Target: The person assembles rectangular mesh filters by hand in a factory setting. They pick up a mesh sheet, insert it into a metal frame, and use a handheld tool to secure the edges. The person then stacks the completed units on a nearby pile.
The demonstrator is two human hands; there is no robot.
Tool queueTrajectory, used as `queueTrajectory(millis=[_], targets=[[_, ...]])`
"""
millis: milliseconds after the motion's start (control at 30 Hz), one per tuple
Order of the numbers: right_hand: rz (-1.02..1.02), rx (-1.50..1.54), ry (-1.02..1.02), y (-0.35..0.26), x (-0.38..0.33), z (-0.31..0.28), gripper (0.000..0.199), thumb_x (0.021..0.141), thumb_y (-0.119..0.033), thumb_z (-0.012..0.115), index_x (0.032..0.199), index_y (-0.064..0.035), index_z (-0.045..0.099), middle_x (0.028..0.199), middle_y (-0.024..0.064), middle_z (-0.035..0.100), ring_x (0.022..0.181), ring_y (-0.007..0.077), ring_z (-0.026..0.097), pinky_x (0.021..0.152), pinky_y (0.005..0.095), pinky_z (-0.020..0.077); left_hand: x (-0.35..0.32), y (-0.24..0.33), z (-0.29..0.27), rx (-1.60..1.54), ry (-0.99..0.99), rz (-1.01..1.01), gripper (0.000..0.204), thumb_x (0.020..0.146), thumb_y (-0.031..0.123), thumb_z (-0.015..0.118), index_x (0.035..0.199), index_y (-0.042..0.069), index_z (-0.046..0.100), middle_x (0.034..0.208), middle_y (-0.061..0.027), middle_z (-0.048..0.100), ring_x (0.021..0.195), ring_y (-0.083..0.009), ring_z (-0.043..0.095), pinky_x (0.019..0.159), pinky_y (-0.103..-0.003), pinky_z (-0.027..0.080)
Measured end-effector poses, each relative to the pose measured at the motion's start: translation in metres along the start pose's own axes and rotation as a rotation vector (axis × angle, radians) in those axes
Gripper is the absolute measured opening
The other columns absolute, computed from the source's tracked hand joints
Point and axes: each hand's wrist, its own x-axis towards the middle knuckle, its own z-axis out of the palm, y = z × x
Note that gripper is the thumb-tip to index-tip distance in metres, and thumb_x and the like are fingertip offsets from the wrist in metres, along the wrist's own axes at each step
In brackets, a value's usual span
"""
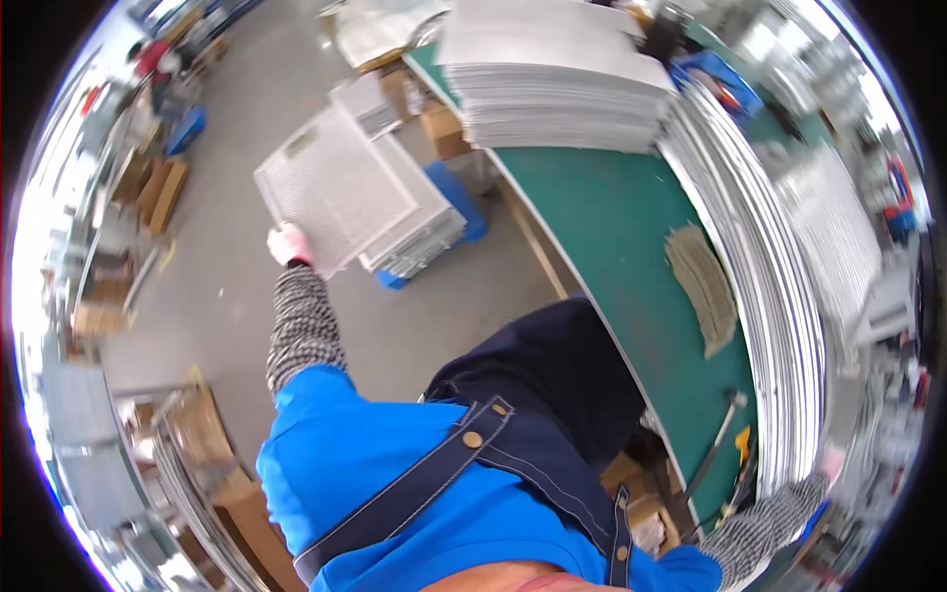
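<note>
My left hand, in a pale glove with pink on it, is closed on the near left edge of a perforated metal panel. This panel lies slanted over a stack of similar pale panels resting on a blue base on the floor. Far off to the lower right, my right hand is by the near end of a bundle of long pale metal strips. It is small and blurred there, and its fingers cannot be made out.
A green-topped table bears a tall stack of flat sheets, a brownish cloth, a hammer and a yellow-handled tool. Cardboard boxes stand beyond the panel stack. Another person is at the far left.
</note>
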Motion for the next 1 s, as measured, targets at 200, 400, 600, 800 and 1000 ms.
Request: queueTrajectory(millis=[200, 400, 600, 800, 1000], targets=[[0.374, 0.278, -0.334, -0.093, -0.032, -0.012, 0.068, 0.093, -0.052, 0.065, 0.114, 0.0121, 0.067, 0.110, 0.0296, 0.071, 0.106, 0.0390, 0.067, 0.095, 0.0429, 0.0495, -0.010, 0.036, 0.001, -0.038, -0.092, -0.187, 0.044, 0.100, 0.035, 0.051, 0.108, -0.004, 0.069, 0.106, -0.0256, 0.072, 0.102, -0.0414, 0.068, 0.091, -0.047, 0.053], [0.638, 0.585, -0.031, -0.073, -0.022, -0.019, 0.074, 0.090, -0.052, 0.068, 0.126, 0.0121, 0.062, 0.112, 0.0303, 0.070, 0.103, 0.0380, 0.065, 0.093, 0.0453, 0.0476, -0.008, 0.037, 0.079, 0.047, -0.277, -0.321, 0.039, 0.101, 0.033, 0.050, 0.119, 0.003, 0.067, 0.124, -0.0202, 0.066, 0.113, -0.0400, 0.064, 0.096, -0.049, 0.052], [0.683, 0.548, -0.026, -0.078, -0.033, 0.021, 0.047, 0.095, -0.039, 0.064, 0.119, 0.0015, 0.069, 0.109, 0.0210, 0.072, 0.101, 0.0330, 0.068, 0.090, 0.0416, 0.0519, -0.019, 0.099, 0.064, 0.039, 0.095, -0.172, 0.042, 0.093, 0.023, 0.060, 0.130, 0.003, 0.059, 0.132, -0.0246, 0.056, 0.127, -0.0410, 0.053, 0.104, -0.052, 0.047], [0.296, 0.017, -0.145, -0.072, -0.012, 0.015, 0.033, 0.097, -0.032, 0.061, 0.109, -0.0048, 0.075, 0.102, 0.0144, 0.075, 0.098, 0.0294, 0.072, 0.087, 0.0386, 0.0553, -0.050, 0.391, -0.069, -0.690, 0.428, 0.915, 0.050, 0.083, 0.007, 0.071, 0.131, 0.006, 0.060, 0.134, -0.0222, 0.057, 0.125, -0.0403, 0.052, 0.106, -0.048, 0.043], [0.287, 0.274, -0.115, -0.301, -0.026, -0.099, 0.056, 0.088, -0.036, 0.072, 0.129, 0.0017, 0.064, 0.119, 0.0195, 0.072, 0.117, 0.0274, 0.066, 0.098, 0.0366, 0.0501, -0.129, 0.551, -0.096, -0.505, -0.609, 1.873, 0.051, 0.089, 0.035, 0.071, 0.132, 0.010, 0.062, 0.132, -0.0187, 0.061, 0.125, -0.0370, 0.055, 0.106, -0.045, 0.044]])
